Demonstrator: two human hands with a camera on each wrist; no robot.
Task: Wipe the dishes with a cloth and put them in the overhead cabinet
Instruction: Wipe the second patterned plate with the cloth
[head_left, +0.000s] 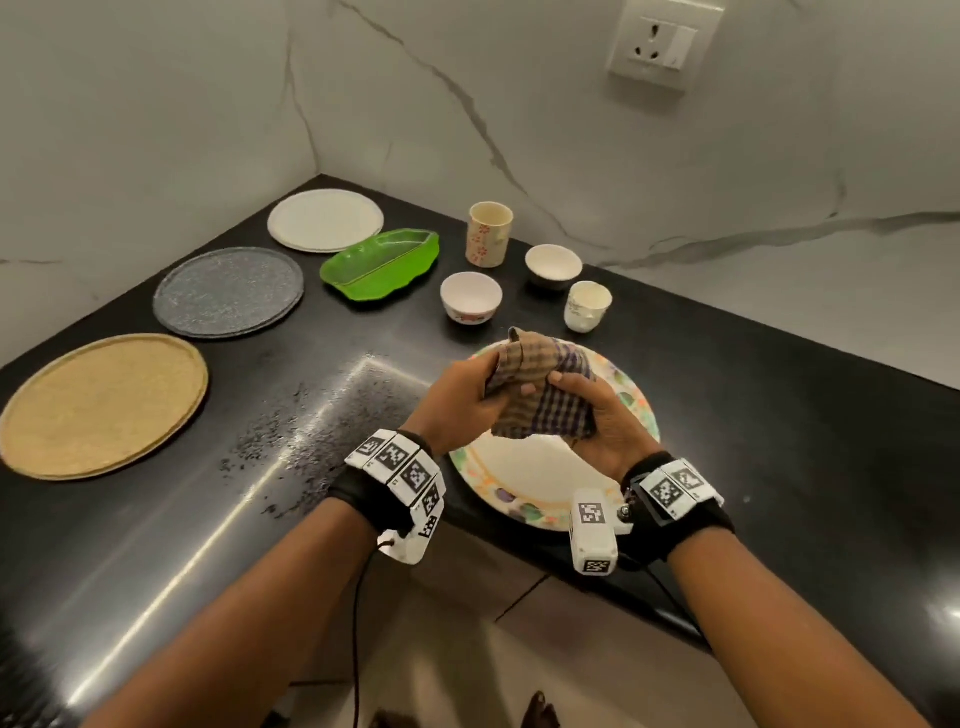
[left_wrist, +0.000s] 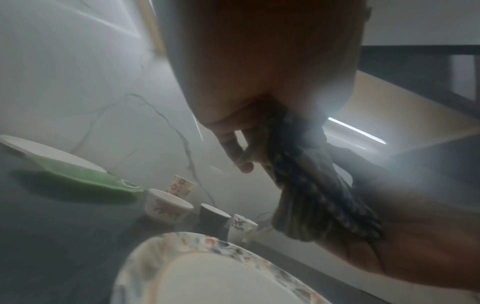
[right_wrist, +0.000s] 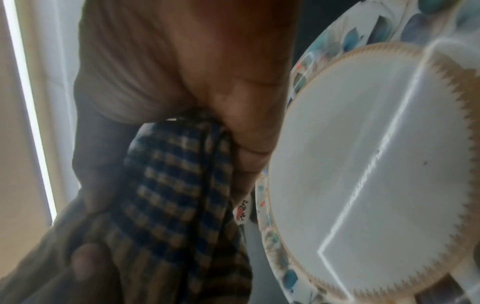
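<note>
A checked brown and blue cloth (head_left: 540, 395) is held bunched above a floral-rimmed white plate (head_left: 524, 467) that lies at the black counter's front edge. My left hand (head_left: 470, 397) grips the cloth's left side, and my right hand (head_left: 602, 415) grips its right side. In the left wrist view the cloth (left_wrist: 311, 195) hangs from my curled fingers (left_wrist: 233, 148) over the plate (left_wrist: 207, 277). The right wrist view has the cloth (right_wrist: 176, 195) pressed in my palm beside the plate (right_wrist: 363, 164). Both hands are clear of the plate.
Behind the plate stand two white bowls (head_left: 470, 297) (head_left: 553, 265), a small cup (head_left: 587, 306) and a floral tumbler (head_left: 489, 234). A green leaf dish (head_left: 379, 267), white plate (head_left: 325, 221), grey plate (head_left: 228, 292) and tan plate (head_left: 104, 405) lie left. Crumbs (head_left: 270, 436) dot the counter.
</note>
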